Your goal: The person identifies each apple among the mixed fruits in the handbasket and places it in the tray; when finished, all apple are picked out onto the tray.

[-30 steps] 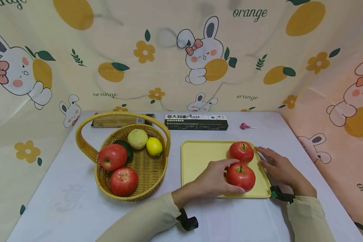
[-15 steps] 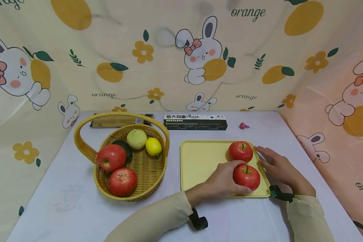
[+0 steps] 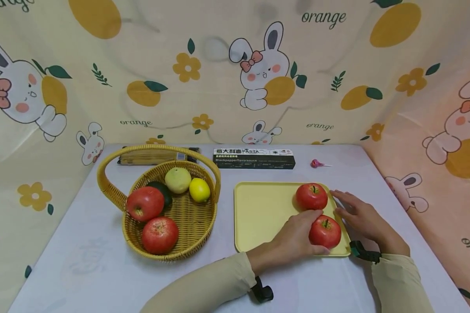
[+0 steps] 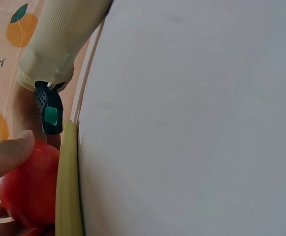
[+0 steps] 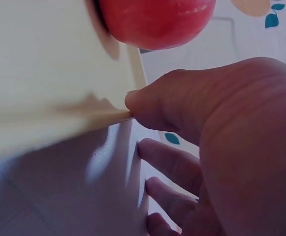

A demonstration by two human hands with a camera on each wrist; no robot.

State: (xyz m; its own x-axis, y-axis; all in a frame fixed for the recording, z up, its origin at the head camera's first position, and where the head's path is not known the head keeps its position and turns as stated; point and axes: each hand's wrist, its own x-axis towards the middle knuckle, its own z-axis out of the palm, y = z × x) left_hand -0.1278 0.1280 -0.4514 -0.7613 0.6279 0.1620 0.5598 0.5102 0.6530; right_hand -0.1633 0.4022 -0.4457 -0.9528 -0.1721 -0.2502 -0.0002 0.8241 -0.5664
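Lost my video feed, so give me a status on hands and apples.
Left hand grips near apple on yellow tray. Right hand flat at tray's right rim. Far apple close behind.

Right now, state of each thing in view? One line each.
Left hand: grips near apple.
Near apple: upright on tray, stem up.
Far apple: upright on tray, untouched.
Right hand: fingers straight, thumb touching tray's right rim.
Tray: flat on table.
Basket: upright, holds fruit, handle tilted back.
Pasta box: lying flat, closed.
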